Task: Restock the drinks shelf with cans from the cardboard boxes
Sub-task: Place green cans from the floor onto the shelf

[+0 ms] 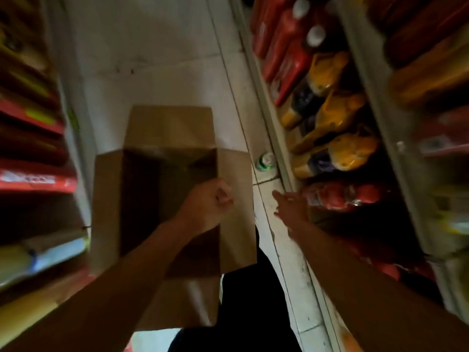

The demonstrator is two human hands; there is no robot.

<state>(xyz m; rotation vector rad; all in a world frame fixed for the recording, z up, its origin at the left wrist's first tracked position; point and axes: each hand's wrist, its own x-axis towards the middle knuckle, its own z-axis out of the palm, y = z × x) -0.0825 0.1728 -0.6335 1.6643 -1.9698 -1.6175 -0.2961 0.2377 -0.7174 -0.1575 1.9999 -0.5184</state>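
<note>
Fig. – aisle seen from above, near to far. Left hand [206, 205] clenched on the right flap of the cardboard box [167, 189], prob. to carry it; inside looks dark, no cans visible. Right hand [291, 203] released, fingers spread, reaching twd the drinks shelf [327, 118] w/ red and yellow bottles. One green can [266, 161] stands on the floor [157, 47] at shelf base – likely awaiting shelving

We see brown cardboard box [175, 189] open, flaps spread, interior dark (contents not discernible), standing on pale floor mid-aisle. Drinks shelf [279, 158] runs along right, packed with red and yellow-labelled bottle packs.
</note>
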